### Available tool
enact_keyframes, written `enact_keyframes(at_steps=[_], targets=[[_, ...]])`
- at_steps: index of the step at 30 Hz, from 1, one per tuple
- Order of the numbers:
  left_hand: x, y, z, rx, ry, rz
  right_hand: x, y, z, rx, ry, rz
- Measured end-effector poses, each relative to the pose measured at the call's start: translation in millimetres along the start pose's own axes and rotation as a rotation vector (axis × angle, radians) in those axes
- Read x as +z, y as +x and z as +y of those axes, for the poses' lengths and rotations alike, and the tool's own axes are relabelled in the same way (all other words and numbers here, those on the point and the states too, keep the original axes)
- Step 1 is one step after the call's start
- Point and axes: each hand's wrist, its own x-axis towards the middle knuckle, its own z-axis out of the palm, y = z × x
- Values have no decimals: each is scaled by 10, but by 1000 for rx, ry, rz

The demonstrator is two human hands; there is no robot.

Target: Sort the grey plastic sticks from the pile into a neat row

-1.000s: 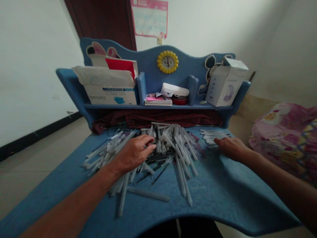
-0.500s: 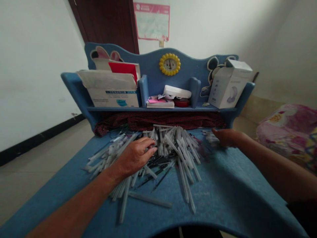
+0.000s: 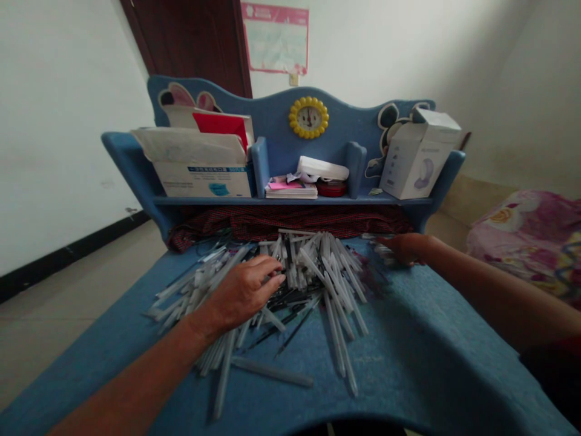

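Note:
A loose heap of clear plastic pen barrels [image 3: 338, 290] and thin dark pen refills [image 3: 297, 327] is spread over the blue desk [image 3: 390, 375]. My left hand [image 3: 249, 284] is over the left-middle of the heap, its fingers curled toward the thumb. Whatever lies between those fingertips is too hidden to make out. Off to the right, my right hand [image 3: 403, 249] reaches to the back of the desk, palm down against a small group of pale, thin tubes [image 3: 384, 253]. Its fingers are partly hidden and blurred there. One barrel [image 3: 272, 372] lies apart near the front.
Behind the heap, a dark red checked cloth [image 3: 281, 221] is bunched under the blue shelf [image 3: 204, 200]. The shelf bears an opened mask carton [image 3: 204, 178], a stack of papers [image 3: 290, 191] and a white box [image 3: 420, 154]. A yellow-rimmed clock [image 3: 308, 117] is on the backboard.
My right hand has turned palm down and shifted slightly left over the pale tubes. The left hand has stayed almost in place above the heap. The view has shifted slightly.

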Motion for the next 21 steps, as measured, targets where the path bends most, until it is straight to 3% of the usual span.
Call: enact_keyframes(at_steps=[6,13,21], targets=[[-10,-4,4,7,-11,22,194,3,-8,-33,-53,202],[-44,-12,-25,-1,20,65,305,-136,-110,38,-87,288],[-45,-30,-20,7,49,-30,236,-605,-684,-143,-105,528]])
